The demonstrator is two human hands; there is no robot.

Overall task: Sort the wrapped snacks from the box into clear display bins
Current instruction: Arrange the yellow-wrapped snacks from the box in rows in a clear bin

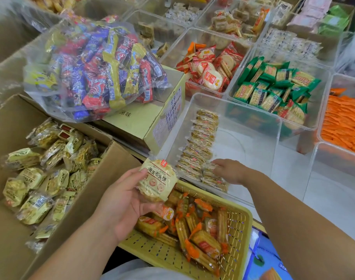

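Observation:
A cardboard box (104,178) at the left holds several pale yellow wrapped snacks (39,178). My left hand (124,201) grips a small stack of these round yellow-wrapped cakes (156,178) above the box's right edge. A clear display bin (273,126) stands in the middle, with a row of the same snacks (201,142) set on edge along its left wall. My right hand (231,170) reaches into the bin, its fingers on the near end of that row.
A yellow plastic basket (239,233) of orange-wrapped crackers sits just below my hands. A clear bag of mixed candies (96,65) lies on a closed carton (148,122). More clear bins with red, green and orange packets stand behind and to the right.

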